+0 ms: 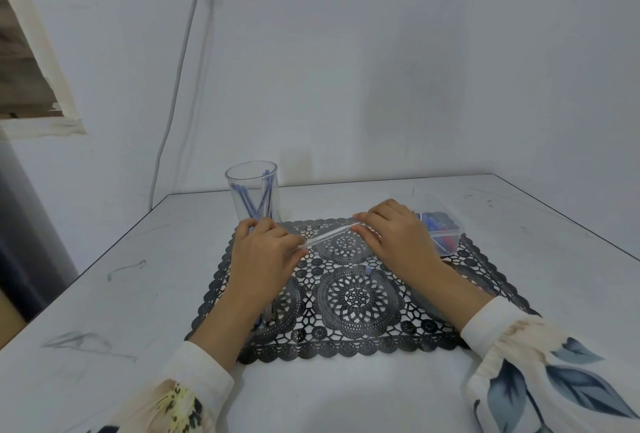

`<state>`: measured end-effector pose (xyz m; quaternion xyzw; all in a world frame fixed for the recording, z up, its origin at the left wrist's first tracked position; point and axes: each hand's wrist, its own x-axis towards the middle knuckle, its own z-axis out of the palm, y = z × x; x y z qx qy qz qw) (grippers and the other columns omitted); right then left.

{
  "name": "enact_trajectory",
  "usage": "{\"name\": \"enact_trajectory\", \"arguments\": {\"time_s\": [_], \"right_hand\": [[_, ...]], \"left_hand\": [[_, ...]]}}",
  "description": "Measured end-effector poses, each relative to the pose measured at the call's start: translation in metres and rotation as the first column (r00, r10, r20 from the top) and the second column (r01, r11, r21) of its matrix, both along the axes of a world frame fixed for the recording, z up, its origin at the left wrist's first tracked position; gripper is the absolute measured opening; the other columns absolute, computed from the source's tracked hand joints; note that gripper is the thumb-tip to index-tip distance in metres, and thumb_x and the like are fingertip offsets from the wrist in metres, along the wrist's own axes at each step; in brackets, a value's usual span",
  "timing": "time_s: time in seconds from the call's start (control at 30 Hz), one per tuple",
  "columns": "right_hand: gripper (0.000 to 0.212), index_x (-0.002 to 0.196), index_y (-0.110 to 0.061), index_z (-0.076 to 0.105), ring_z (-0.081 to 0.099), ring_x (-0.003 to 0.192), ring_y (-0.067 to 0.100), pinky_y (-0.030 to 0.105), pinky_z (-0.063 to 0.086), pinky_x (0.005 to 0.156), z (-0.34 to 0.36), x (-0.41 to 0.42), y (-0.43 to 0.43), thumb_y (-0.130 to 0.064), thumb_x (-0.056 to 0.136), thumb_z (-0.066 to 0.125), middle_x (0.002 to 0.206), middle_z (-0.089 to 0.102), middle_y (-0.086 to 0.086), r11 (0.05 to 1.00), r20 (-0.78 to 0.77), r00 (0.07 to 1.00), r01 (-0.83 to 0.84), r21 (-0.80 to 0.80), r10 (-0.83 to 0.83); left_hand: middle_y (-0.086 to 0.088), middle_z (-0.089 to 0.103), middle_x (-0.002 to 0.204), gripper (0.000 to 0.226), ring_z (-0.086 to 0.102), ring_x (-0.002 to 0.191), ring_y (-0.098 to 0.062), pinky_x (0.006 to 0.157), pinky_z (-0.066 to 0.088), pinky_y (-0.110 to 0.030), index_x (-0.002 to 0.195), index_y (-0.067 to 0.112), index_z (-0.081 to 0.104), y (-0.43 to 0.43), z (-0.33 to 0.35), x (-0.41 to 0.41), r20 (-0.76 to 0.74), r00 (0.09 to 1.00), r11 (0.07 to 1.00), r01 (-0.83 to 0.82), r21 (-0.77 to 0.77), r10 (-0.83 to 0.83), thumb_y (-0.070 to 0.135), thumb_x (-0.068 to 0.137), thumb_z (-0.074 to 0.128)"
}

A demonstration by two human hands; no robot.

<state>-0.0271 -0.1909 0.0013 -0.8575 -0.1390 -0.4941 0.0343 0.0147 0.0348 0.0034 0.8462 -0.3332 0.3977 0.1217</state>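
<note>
Above the far half of the black mat, the clear pen tube lay slantwise, the left hand pinching its nearer end and the right hand its farther end.

Mid-frame, the left hand and right hand pinch opposite ends of a clear pen tube, slanted above a black lace mat. 1 blue cap lies on the mat. A clear cup of blue pens stands behind the left hand.
</note>
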Motion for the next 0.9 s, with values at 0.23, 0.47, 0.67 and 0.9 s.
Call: {"name": "enact_trajectory", "arguments": {"time_s": [0.23,0.47,0.67,0.9], "right_hand": [[0.043,0.094,-0.006,0.071,0.059,0.085,0.031,0.038,0.053,0.055,-0.004,0.004,0.006,0.018,0.058,0.072,0.09,0.061,0.016,0.998,-0.099,0.993,-0.058,0.012,0.059],[0.063,0.104,-0.002,0.068,0.056,0.088,0.029,0.037,0.055,0.057,-0.01,0.006,0.009,0.029,0.048,0.066,0.095,0.059,0.016,0.994,-0.168,0.98,-0.094,0.05,0.102],[0.071,0.112,0.001,0.065,0.052,0.096,0.024,0.03,0.051,0.073,-0.005,-0.002,0.015,0.029,0.047,0.059,0.099,0.062,0.018,0.987,-0.196,0.968,-0.149,0.06,0.159],[0.079,0.129,-0.006,0.052,0.044,0.106,0.019,0.03,0.044,0.091,0.0,-0.013,0.028,0.02,0.055,0.046,0.113,0.056,0.014,0.968,-0.284,0.926,-0.25,0.027,0.247]], "left_hand": [[0.007,0.068,0.065,0.017,0.06,0.069,-0.02,0.079,0.031,-0.036,0.074,0.024,0.074,-0.001,0.0,0.001,-0.013,1.0,1.0,0.0,0.01,0.0,0.029,0.062,0.086],[0.008,0.068,0.065,0.016,0.06,0.07,-0.02,0.079,0.034,-0.036,0.074,0.024,0.074,-0.001,-0.001,-0.001,-0.016,1.0,1.0,0.002,0.016,-0.002,0.028,0.063,0.085],[0.008,0.068,0.066,0.016,0.06,0.07,-0.02,0.079,0.031,-0.036,0.073,0.024,0.074,-0.003,0.0,-0.002,-0.006,1.0,1.0,0.027,0.014,-0.027,0.028,0.063,0.085],[0.01,0.067,0.067,0.014,0.058,0.07,-0.015,0.083,0.033,-0.036,0.075,0.024,0.072,-0.007,-0.003,-0.007,0.06,0.993,0.995,0.1,-0.019,-0.098,0.038,0.076,0.067]]}}
